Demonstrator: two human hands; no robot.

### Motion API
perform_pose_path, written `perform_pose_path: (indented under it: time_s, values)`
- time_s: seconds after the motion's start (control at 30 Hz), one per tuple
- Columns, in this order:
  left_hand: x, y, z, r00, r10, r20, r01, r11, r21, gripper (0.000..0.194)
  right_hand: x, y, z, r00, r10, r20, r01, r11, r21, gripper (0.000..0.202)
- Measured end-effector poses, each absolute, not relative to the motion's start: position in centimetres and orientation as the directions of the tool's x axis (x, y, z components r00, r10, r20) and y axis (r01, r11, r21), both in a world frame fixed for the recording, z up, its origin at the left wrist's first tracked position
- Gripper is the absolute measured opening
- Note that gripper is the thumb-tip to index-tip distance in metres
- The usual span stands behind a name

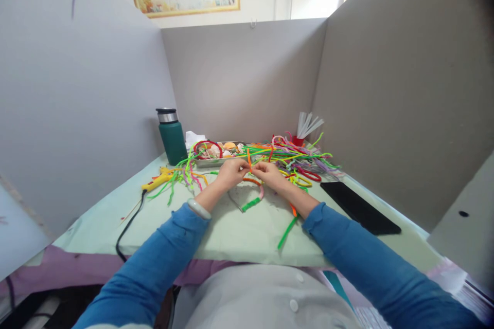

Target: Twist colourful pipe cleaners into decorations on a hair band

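Both hands meet above the middle of the table. My left hand (233, 172) pinches an orange pipe cleaner (249, 156) that stands up between the fingertips. From the other side my right hand (269, 174) closes its fingers on the same orange piece. Just below them lies a curved wire form (251, 204), wrapped in green, pink and orange sections, with a bare grey stretch at its left. A loose green pipe cleaner (287, 233) lies below my right forearm. The lower ends of the orange piece are hidden by the fingers.
A green bottle (172, 139) and yellow glue gun (157, 180) with black cord are left. Behind the hands are a metal tray (204, 163) and a pile of pipe cleaners (304, 157). A red cup (298, 141) holds white sticks; a black slab (358, 207) lies right. Grey partitions surround the table.
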State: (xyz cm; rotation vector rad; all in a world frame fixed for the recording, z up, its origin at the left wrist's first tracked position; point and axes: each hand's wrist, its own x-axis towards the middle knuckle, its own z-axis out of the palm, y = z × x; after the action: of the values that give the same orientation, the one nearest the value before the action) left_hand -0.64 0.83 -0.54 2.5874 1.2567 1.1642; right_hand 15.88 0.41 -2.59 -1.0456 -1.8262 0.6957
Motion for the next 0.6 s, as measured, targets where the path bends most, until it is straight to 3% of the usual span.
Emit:
perform_pose_path:
  time_s: [0.4, 0.6]
  values:
    - [-0.73, 1.06, -0.64, 0.391, 0.825, 0.408, 0.565, -0.565, 0.601, 0.019, 15.99, -0.30, -2.66, -0.327, 0.883, 0.336, 0.243, 0.423, -0.873, 0.024]
    - [-0.58, 0.95, -0.69, 0.378, 0.843, 0.382, 0.564, -0.537, 0.628, 0.018, 16.00, -0.22, -2.82, -0.330, 0.879, 0.345, 0.207, 0.424, -0.882, 0.026]
